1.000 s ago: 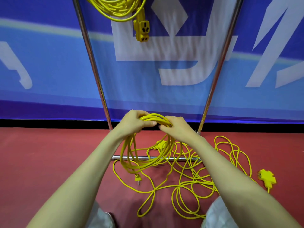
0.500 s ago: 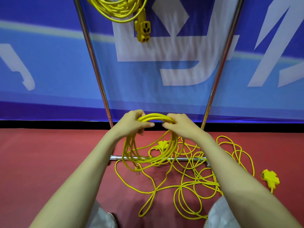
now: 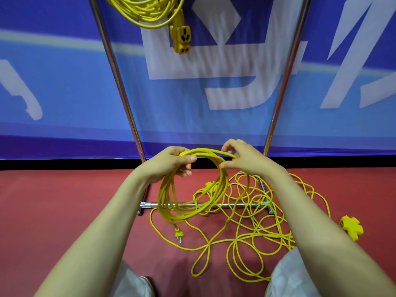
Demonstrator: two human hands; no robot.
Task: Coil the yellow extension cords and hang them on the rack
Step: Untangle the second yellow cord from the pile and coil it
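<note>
My left hand (image 3: 171, 162) grips the top of a partly wound coil of yellow extension cord (image 3: 184, 209), whose loops hang down over the rack's bottom bar. Its plug (image 3: 178, 235) dangles near the floor. My right hand (image 3: 242, 158) pinches the cord at the coil's top right, fingers partly spread. The rest of the cord (image 3: 252, 234) lies tangled on the red floor, with a yellow multi-outlet end (image 3: 351, 227) at the far right. A finished yellow coil (image 3: 147, 9) with its socket block (image 3: 181, 40) hangs from the metal rack (image 3: 116, 69) above.
The rack's two chrome uprights (image 3: 285, 69) slant up on either side, joined by a low crossbar (image 3: 154, 204). A blue banner wall (image 3: 53, 82) stands right behind. My knees (image 3: 289, 275) show at the bottom edge.
My right hand has slid right along the coil's top and loosened its fingers, laying another loop. The left hand keeps its grip. The coil has widened slightly.
</note>
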